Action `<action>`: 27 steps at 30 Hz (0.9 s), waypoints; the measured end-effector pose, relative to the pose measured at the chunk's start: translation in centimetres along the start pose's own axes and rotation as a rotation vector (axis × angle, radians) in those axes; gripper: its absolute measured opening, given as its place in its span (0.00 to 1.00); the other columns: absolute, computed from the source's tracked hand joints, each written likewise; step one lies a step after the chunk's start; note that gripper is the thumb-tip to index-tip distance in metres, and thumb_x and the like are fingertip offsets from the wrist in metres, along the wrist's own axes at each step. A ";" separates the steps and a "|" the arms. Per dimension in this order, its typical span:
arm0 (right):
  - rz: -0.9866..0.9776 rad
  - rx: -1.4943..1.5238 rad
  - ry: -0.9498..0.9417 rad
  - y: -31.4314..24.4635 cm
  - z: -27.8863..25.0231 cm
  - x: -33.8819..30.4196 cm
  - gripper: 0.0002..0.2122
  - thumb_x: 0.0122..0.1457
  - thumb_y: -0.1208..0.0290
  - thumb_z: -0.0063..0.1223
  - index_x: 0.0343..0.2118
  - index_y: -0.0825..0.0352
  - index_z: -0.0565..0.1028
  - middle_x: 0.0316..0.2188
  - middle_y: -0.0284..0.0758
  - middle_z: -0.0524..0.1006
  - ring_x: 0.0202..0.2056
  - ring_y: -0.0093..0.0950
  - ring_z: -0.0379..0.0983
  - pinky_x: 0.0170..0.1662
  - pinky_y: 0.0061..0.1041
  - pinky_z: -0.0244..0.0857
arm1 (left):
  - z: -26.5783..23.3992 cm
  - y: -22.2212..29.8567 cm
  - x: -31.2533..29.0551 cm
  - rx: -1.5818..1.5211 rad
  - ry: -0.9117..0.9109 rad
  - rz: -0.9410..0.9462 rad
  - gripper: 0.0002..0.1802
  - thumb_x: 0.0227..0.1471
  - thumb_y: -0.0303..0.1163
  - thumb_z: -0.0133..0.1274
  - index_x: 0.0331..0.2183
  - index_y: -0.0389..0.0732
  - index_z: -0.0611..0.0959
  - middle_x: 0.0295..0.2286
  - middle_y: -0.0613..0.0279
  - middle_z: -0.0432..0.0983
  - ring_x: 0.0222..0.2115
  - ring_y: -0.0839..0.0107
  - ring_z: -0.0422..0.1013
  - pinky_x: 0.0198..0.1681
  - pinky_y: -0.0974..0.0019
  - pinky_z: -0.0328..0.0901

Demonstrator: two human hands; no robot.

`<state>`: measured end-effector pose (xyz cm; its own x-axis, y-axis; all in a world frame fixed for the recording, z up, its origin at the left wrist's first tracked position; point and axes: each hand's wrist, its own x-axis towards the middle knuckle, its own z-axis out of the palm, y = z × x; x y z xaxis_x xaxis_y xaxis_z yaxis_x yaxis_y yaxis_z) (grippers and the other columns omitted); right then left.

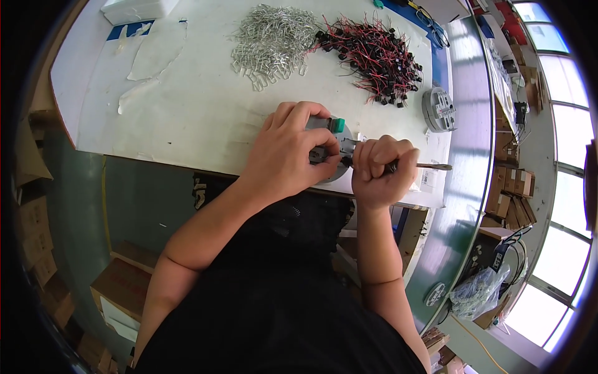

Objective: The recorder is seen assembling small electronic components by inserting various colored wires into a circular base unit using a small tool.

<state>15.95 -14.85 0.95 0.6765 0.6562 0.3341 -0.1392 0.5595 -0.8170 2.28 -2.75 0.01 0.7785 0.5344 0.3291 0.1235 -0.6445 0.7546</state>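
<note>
A grey round fixture (342, 172) with a green block (338, 125) on it sits at the table's front edge. My left hand (288, 146) reaches over its left side with fingers curled, thumb and fingertips close together near a small black part (346, 161). What those fingertips pinch is hidden. On the fixture's right side, my right hand (385, 168) is closed in a fist round a slim metal tool (434, 166). One end of the tool sticks out to the right; the rest is covered by the fingers.
Beyond my hands lie a heap of bent metal clips (274, 43) and a pile of black parts with red wires (380, 56). A second grey round fixture (440, 110) stands at the right. Torn film (140, 87) lies at the left, and a white box (138, 9) behind it.
</note>
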 end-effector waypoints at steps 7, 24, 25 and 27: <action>0.020 0.068 -0.102 -1.0 -0.1 -0.3 0.20 0.78 0.58 0.41 0.29 0.65 0.71 0.20 0.28 0.65 0.15 0.20 0.55 0.23 0.21 0.55 | -0.4 0.1 -0.1 -0.028 -0.040 -0.040 0.07 0.43 0.34 0.71 0.28 0.48 0.88 0.50 0.65 0.76 0.54 0.59 0.69 0.57 0.55 0.65; 0.168 -1.445 -0.430 -5.0 0.5 -0.2 0.11 0.53 0.82 0.68 0.40 0.65 0.85 0.38 0.32 0.78 0.26 0.30 0.78 0.30 0.30 0.71 | -0.3 -0.3 -0.1 -0.047 -0.053 -0.025 0.08 0.43 0.32 0.70 0.30 0.48 0.88 0.52 0.66 0.76 0.54 0.58 0.69 0.57 0.55 0.65; 0.163 -1.438 -0.452 -5.0 0.4 0.1 0.11 0.53 0.81 0.68 0.39 0.65 0.85 0.38 0.32 0.78 0.26 0.31 0.78 0.30 0.31 0.71 | -0.3 -0.3 -0.1 -0.049 -0.055 -0.027 0.08 0.43 0.32 0.70 0.30 0.48 0.88 0.52 0.66 0.76 0.54 0.58 0.69 0.57 0.55 0.65; 0.163 -1.431 -0.473 -5.0 0.1 0.1 0.11 0.52 0.81 0.68 0.39 0.64 0.85 0.38 0.32 0.78 0.26 0.31 0.79 0.30 0.31 0.72 | -0.3 -0.4 -0.2 -0.035 -0.041 -0.008 0.07 0.46 0.34 0.69 0.29 0.48 0.87 0.50 0.66 0.75 0.53 0.59 0.69 0.56 0.55 0.66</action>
<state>16.70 -17.51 5.10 0.3972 0.9137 0.0859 0.7997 -0.2987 -0.5208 1.90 -2.48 -0.18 0.8024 0.5159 0.2999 0.1087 -0.6206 0.7765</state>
